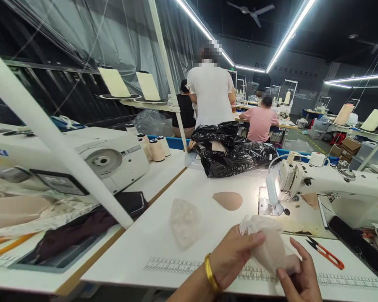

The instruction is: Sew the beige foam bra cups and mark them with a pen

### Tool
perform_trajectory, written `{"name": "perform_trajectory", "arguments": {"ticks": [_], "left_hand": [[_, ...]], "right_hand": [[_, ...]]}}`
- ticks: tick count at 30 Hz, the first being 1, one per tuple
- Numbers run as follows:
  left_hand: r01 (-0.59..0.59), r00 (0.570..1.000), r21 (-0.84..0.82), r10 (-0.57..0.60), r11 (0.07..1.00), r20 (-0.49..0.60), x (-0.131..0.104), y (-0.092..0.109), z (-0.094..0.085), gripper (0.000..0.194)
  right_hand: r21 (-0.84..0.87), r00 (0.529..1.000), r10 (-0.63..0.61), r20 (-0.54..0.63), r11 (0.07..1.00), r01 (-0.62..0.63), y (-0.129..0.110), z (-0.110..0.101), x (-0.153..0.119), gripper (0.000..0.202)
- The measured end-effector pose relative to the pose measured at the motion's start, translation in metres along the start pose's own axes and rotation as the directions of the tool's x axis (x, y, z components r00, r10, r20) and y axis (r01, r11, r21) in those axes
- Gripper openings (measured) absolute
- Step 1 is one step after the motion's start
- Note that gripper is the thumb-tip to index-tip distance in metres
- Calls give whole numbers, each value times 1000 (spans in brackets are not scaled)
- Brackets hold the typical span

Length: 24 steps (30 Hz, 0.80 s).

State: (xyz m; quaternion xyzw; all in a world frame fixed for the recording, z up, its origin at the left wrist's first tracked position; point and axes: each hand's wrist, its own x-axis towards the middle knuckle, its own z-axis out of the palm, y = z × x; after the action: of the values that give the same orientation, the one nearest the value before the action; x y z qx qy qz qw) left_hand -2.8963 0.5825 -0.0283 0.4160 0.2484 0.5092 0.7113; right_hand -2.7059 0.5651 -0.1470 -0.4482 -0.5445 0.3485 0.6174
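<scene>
A pale beige piece of sheer fabric (pixel 267 248) with a white lace edge is held between my hands, above the front of the table. My left hand (pixel 228 256), with a gold bangle at the wrist, pinches its lace end between thumb and fingers. At the lower right end, my right hand (pixel 300 277) grips the fabric with its thumb, the index finger raised. Farther back on the table lie a beige teardrop-shaped pad (pixel 228 201) and a sheer lace piece (pixel 185 222). Red-handled thread snips (pixel 326 253) rest to the right of my right hand.
A white sewing machine (pixel 343 178) stands at the right, its lamp lit. Near it lies a black phone (pixel 359 245). A black plastic bag (pixel 236 153) sits at the table's far edge. A second machine (pixel 107 157) and a slanting white pole (pixel 63 138) occupy the left. Several people work beyond.
</scene>
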Motion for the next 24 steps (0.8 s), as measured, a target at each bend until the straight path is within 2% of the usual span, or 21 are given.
{"name": "perform_trajectory", "arguments": {"ticks": [1, 2, 3, 4, 5, 6, 7, 8, 10, 11, 12, 14, 17, 24], "left_hand": [[3, 992, 136, -20, 991, 121, -1, 8, -1, 37], [-35, 967, 305, -45, 952, 252, -2, 15, -3, 30], [-128, 921, 481, -75, 867, 381, 0, 21, -6, 20], [-272, 862, 627, -105, 730, 496, 3, 25, -9, 10], [-434, 798, 711, -130, 553, 589, 10, 27, -13, 5], [-573, 741, 733, -151, 366, 655, 18, 27, -17, 9], [-663, 700, 721, -172, 203, 693, 29, 25, -22, 14], [-706, 679, 703, -197, 85, 707, 40, 23, -26, 19], [-713, 685, 701, -236, -25, 689, 64, 17, -34, 21], [-703, 696, 710, -246, -42, 674, 74, 15, -38, 19], [-695, 704, 718, -250, -47, 665, 82, 13, -41, 16], [-684, 719, 728, -226, -56, 658, 93, 11, -45, 13], [-686, 724, 724, -168, -71, 669, 95, 10, -50, 13], [-686, 726, 727, -104, -38, 680, 96, 9, -54, 14]], "right_hand": [[-43, 996, -64, 58, 997, 66, -4, -7, 10, 54], [-99, 977, -148, 151, 982, 164, -10, -14, 22, 47], [-150, 933, -236, 270, 947, 283, -16, -21, 36, 38], [-190, 842, -315, 438, 883, 428, -22, -26, 52, 25], [-207, 711, -350, 609, 796, 569, -27, -29, 69, 19], [-207, 649, -355, 672, 752, 626, -31, -30, 87, 21], [-214, 591, -365, 719, 692, 689, -33, -30, 103, 25], [-238, 518, -365, 774, 589, 772, -34, -28, 119, 27], [-270, 439, -380, 814, 422, 865, -30, -22, 143, 28], [-284, 423, -384, 821, 369, 885, -27, -20, 151, 28], [-295, 428, -395, 813, 354, 887, -24, -19, 156, 28], [-324, 466, -392, 793, 378, 868, -20, -20, 159, 33], [-353, 505, -360, 784, 410, 841, -19, -27, 154, 40], [-451, 586, -316, 746, 409, 794, -13, -29, 156, 34]]}}
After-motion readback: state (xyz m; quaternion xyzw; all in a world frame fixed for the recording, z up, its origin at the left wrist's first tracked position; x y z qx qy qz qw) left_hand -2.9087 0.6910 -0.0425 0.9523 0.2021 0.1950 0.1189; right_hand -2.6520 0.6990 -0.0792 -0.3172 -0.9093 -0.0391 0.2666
